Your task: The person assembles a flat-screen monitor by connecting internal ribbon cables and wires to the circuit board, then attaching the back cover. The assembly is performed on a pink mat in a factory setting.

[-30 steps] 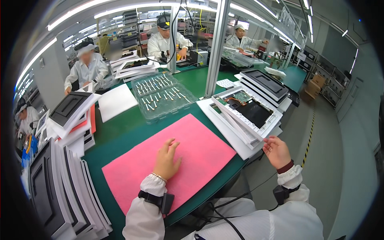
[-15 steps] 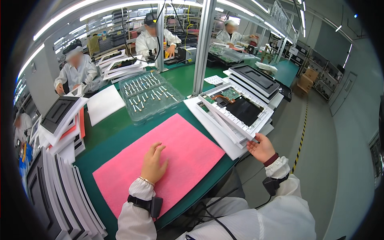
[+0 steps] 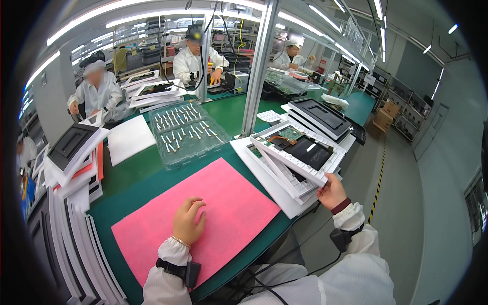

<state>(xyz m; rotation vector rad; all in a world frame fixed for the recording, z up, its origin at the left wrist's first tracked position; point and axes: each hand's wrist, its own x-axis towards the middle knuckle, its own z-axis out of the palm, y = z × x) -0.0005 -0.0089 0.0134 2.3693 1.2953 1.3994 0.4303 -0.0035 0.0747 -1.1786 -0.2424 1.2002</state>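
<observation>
My right hand [image 3: 332, 192] has its fingers closed on the near right corner of a white-framed panel [image 3: 325, 165] carrying a green circuit board, an orange ribbon cable and a black plate. This panel rests tilted on another white frame [image 3: 290, 173], its near corner raised. Over the pink foam sheet [image 3: 223, 208] hovers or rests my left hand [image 3: 189, 221], which of the two I cannot tell; it holds nothing, its fingers loosely bent and thumb apart.
A clear plastic tray [image 3: 189, 152] of small white-ended cables lies beyond the pink sheet. White foam [image 3: 133, 137] is left of it. Stacked black-and-white panels stand at far left [image 3: 76, 147], near left [image 3: 76, 254] and back right [image 3: 320, 117]. A metal post [image 3: 259, 71] rises mid-bench. Co-workers sit opposite.
My right hand has closed more firmly on the panel's corner and lifted it slightly, widening the gap beneath. My left hand stays over the pink sheet. The view has shifted a little.
</observation>
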